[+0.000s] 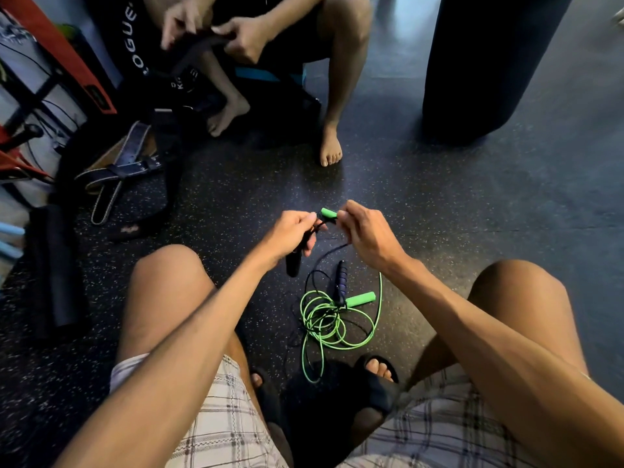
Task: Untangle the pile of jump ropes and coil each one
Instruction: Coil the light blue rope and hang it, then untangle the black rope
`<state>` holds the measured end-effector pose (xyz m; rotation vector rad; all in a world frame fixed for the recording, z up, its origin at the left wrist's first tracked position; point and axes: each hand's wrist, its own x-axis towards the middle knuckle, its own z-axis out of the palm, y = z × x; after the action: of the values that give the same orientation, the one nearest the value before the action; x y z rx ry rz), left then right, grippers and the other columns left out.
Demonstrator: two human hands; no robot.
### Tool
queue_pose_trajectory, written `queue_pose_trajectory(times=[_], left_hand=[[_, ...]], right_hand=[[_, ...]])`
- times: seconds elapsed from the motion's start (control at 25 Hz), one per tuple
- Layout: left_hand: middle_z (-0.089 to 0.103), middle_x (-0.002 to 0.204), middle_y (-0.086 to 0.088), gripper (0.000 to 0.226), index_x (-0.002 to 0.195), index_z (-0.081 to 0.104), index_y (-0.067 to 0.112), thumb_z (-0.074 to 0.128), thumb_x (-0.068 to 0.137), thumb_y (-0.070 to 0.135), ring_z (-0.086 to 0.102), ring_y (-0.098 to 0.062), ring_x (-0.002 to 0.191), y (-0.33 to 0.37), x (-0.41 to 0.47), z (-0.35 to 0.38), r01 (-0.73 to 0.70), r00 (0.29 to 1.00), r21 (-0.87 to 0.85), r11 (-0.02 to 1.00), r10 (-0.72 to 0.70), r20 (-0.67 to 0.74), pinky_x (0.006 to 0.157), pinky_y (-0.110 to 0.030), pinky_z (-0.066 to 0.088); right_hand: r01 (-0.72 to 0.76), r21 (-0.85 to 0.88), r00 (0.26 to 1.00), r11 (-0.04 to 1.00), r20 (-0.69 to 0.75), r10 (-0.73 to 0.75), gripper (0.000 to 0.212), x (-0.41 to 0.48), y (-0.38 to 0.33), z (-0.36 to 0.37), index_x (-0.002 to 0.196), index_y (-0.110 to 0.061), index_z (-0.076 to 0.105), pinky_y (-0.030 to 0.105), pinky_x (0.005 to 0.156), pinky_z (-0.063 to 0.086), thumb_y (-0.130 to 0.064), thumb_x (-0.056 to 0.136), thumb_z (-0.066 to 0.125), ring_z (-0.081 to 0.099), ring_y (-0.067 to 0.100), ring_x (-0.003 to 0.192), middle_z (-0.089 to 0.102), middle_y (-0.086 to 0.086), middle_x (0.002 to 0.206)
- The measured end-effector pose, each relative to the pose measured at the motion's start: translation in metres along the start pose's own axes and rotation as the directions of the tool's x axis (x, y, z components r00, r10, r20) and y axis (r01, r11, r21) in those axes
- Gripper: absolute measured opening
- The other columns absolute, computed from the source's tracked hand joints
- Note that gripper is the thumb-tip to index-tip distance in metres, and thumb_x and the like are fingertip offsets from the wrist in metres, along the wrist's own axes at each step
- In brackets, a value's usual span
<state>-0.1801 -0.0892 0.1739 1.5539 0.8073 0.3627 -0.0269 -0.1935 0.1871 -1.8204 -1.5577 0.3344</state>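
Past my plaid shorts (219,417), I am watching my left hand (292,231) gripping a black handle (293,265) and my right hand (366,233) pinching a green handle (328,213), where tugging could be cinching the rope pile (326,319) lying at six o'clock on the floor (472,197).

Dim indoor light falls from above and ahead, leaving a pale sheen on the floor (388,184). The green rope (324,319) reads sharp and vivid; the black rope (293,265) almost sinks into the dark. Deep shadow fills the gap between the knees (162,265). A second person's hands (216,32) are motion-blurred. Wide-angle stretch bows the forearms (489,332) at the lower edges.
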Motion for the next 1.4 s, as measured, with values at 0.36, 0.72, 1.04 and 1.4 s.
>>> queue_pose_trajectory(times=[0.36,0.72,1.04,1.4], left_hand=[[0.020,0.040,0.008,0.046,0.063,0.050,0.011,0.037,0.103,0.030,0.010,-0.010,0.038,0.018,-0.012,0.001,0.238,0.907,-0.415,0.878,-0.047,0.419,0.044,-0.028,0.010],[0.027,0.050,0.007,0.038,0.087,0.054,0.009,0.029,0.106,0.031,0.022,-0.008,0.044,0.020,-0.002,-0.017,0.057,0.998,-0.875,0.480,-0.040,0.043,0.052,-0.023,0.022],[0.040,0.053,0.003,0.034,0.094,0.055,0.004,0.029,0.107,0.021,0.035,-0.010,0.046,0.004,0.011,-0.022,-0.164,0.929,-0.783,0.600,-0.172,-0.327,0.057,-0.026,0.033],[0.056,0.053,-0.005,0.037,0.089,0.066,0.001,0.038,0.104,0.021,0.057,-0.016,0.044,-0.001,0.007,-0.018,-0.130,0.843,-0.116,0.985,0.048,-0.536,0.052,-0.021,0.048]], right_hand=[[-0.152,0.098,0.985,0.983,-0.071,0.160,0.033,0.004,0.003,-0.003,0.079,-0.014,0.054,0.033,0.056,0.039,-0.041,0.097,0.055,0.044,0.009,0.054,0.056,-0.002,0.063],[-0.530,0.239,0.832,0.814,0.335,0.443,0.015,-0.004,0.014,0.013,0.093,-0.011,0.043,0.057,0.067,0.056,-0.021,0.103,0.046,0.062,0.027,0.054,0.062,0.011,0.064],[-0.387,-0.167,0.666,0.907,0.630,0.400,0.020,-0.013,0.017,0.012,0.079,-0.007,0.060,0.014,0.047,0.047,-0.020,0.093,0.066,0.062,0.015,0.058,0.074,0.013,0.077],[-0.126,-0.092,0.861,0.988,0.484,0.155,0.028,-0.010,0.005,0.009,0.069,-0.016,0.049,0.027,0.053,0.049,0.001,0.091,0.052,0.060,0.009,0.048,0.065,0.001,0.060]])
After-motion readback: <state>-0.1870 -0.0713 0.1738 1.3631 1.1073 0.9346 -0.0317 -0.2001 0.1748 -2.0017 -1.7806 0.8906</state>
